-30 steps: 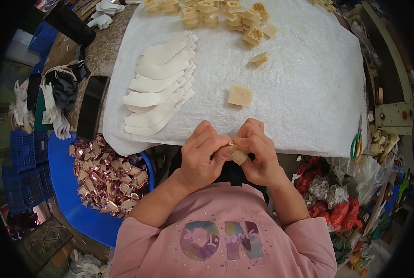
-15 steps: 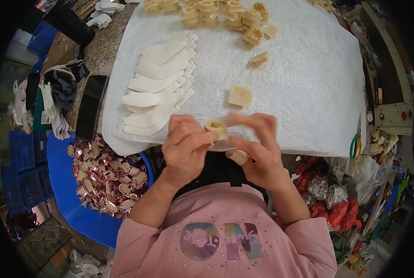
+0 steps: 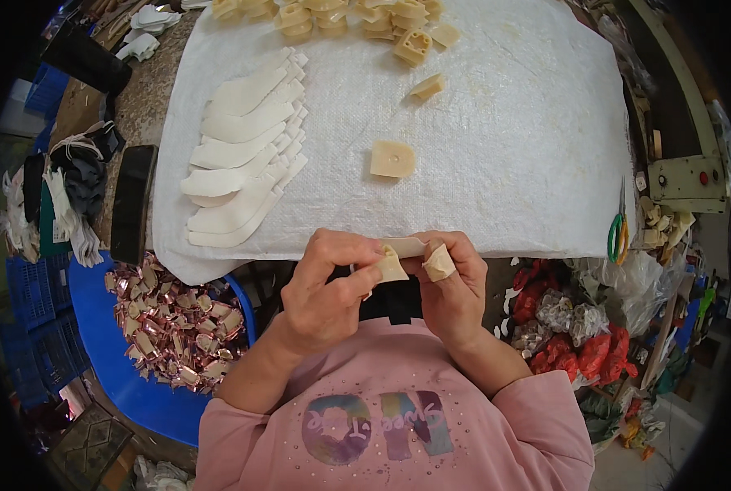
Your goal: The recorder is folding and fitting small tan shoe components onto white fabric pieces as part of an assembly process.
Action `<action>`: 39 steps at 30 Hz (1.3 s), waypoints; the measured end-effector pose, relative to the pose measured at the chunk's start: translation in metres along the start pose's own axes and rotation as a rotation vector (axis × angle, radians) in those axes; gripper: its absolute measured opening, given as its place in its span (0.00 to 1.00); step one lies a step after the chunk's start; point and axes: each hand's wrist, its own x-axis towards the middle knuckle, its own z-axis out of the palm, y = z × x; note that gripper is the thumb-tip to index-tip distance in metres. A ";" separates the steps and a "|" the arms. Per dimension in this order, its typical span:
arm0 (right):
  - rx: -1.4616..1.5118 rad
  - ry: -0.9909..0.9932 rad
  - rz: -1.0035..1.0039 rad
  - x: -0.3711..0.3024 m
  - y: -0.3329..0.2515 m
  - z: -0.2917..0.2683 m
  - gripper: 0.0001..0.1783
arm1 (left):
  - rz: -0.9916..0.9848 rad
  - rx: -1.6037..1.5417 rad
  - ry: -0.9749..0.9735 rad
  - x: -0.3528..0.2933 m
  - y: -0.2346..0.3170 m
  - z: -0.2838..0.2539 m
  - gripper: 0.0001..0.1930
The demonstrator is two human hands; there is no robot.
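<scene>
The left hand [image 3: 333, 278] pinches a small beige piece [image 3: 392, 267], flared edge seemingly toward the lap. The right hand [image 3: 455, 286] is curled, seemingly gripping a pale strip [image 3: 402, 245] spanning side to side. Both look light; I'd guess the strip bends, best held by its ends. Beyond, more beige moulded pieces [image 3: 329, 24] cluster on the desk [image 3: 144, 90].
</scene>
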 end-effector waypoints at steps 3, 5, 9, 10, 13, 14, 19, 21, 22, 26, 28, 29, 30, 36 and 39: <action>-0.052 0.015 0.030 -0.004 -0.002 -0.002 0.13 | 0.058 0.156 -0.054 0.001 -0.001 0.003 0.12; -0.142 0.025 0.040 -0.003 -0.006 0.002 0.12 | 0.111 0.289 -0.031 0.001 -0.003 0.010 0.09; -0.251 -0.021 0.013 0.004 -0.011 0.006 0.12 | 0.136 0.412 -0.116 0.006 0.005 0.014 0.08; -0.384 -0.046 0.046 0.005 -0.015 0.007 0.12 | 0.128 0.437 -0.126 0.006 0.006 0.014 0.08; -0.668 -0.136 0.037 0.012 -0.024 0.010 0.11 | 0.096 0.482 -0.189 0.006 0.005 0.012 0.08; -0.820 -0.202 -0.006 0.015 -0.026 0.009 0.11 | 0.072 0.504 -0.241 0.007 0.005 0.011 0.09; -0.243 -0.195 0.222 0.038 -0.021 -0.018 0.15 | -0.166 0.184 -0.058 0.003 0.004 0.008 0.10; -0.278 -0.332 0.308 0.043 -0.028 -0.023 0.16 | -0.169 -0.050 -0.067 0.002 0.001 0.009 0.10; -0.278 -0.330 0.309 0.045 -0.029 -0.024 0.16 | -0.155 -0.058 -0.110 0.002 0.003 0.010 0.11; -0.349 -0.417 0.314 0.049 -0.027 -0.024 0.21 | -0.041 -0.022 -0.182 0.002 -0.003 0.007 0.11; -0.404 -0.402 0.292 0.049 -0.023 -0.023 0.22 | -0.070 0.053 -0.205 0.000 -0.003 0.006 0.11; -0.370 -0.379 0.308 0.049 -0.021 -0.023 0.21 | -0.068 0.051 -0.206 -0.001 -0.003 0.006 0.11; -0.336 -0.356 0.325 0.048 -0.019 -0.023 0.20 | -0.132 0.047 -0.189 -0.001 -0.002 0.006 0.10; -0.384 -0.184 0.191 0.044 -0.005 -0.014 0.17 | -0.428 -0.189 0.086 0.000 0.004 0.018 0.05; -0.217 -0.179 0.112 0.045 -0.005 -0.016 0.14 | -0.721 -0.380 0.291 0.002 0.006 0.015 0.09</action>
